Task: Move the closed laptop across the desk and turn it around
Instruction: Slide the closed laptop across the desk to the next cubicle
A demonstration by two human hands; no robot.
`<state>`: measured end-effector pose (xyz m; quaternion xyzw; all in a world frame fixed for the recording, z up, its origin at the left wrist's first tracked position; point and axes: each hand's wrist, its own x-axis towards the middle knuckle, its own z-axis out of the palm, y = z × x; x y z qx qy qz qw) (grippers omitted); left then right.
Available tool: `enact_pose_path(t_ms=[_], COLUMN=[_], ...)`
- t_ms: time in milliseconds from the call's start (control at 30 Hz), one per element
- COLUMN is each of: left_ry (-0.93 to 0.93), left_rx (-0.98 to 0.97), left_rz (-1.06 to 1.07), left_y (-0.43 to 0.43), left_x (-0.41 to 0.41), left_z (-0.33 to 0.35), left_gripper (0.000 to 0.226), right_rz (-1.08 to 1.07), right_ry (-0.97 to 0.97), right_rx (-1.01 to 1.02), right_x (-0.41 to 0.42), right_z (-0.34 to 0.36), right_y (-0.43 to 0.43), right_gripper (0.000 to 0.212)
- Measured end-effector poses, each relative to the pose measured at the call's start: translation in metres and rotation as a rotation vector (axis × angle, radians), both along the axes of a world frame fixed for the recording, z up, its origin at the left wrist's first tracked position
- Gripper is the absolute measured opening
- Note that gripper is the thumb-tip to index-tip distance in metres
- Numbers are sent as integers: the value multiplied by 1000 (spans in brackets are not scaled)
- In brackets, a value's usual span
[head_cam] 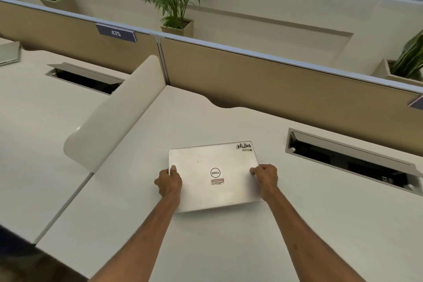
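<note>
laptop (214, 176), closed and silver, lies flat on the white counter (206, 247), lid up with a round logo at its middle. left hand (169, 182) grips its left edge, right hand (265, 178) grips its right edge, thumbs on top. an open cable hatch (350, 162) sits to the right.

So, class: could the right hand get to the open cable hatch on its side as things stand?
Probably yes. The desk between the right hand and the hatch lies bare, but that hand is gripping the laptop and would have to let go first.
</note>
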<state>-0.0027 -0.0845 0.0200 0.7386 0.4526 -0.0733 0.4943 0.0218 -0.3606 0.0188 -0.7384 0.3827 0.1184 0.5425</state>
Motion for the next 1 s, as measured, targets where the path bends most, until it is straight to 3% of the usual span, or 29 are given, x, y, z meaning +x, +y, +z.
enact_pose_path(t_ms=[100, 200, 300, 400, 567, 733, 1000], left_ry=[2, -1, 0, 2, 42, 71, 81], left_rx=[-15, -34, -49, -63, -61, -53, -5], left_rz=[-16, -38, -69, -108, -205, -306, -412], left_y=[-32, -65, -97, -127, -173, -213, -257], left_x=[-27, -55, -80, -102, -130, -150, -167], left_z=[2, 3, 1, -2, -9, -16, -18], left_gripper=[53, 53, 53, 53, 51, 50, 46], right_rz=[-23, -46, -88, -137, -201, -286, -270], right_ry=[-19, -56, -33, -14, 13, 63, 86], right_rx=[15, 36, 24, 6, -21, -71, -230], right_x=[-35, -68, -101, -131, -175, -207, -222], right_z=[5, 7, 2, 0, -3, -7, -3], right_y=[-32, -65, -101, -134, -179, -217, -253], right_gripper=[7, 13, 7, 27, 8, 35, 28])
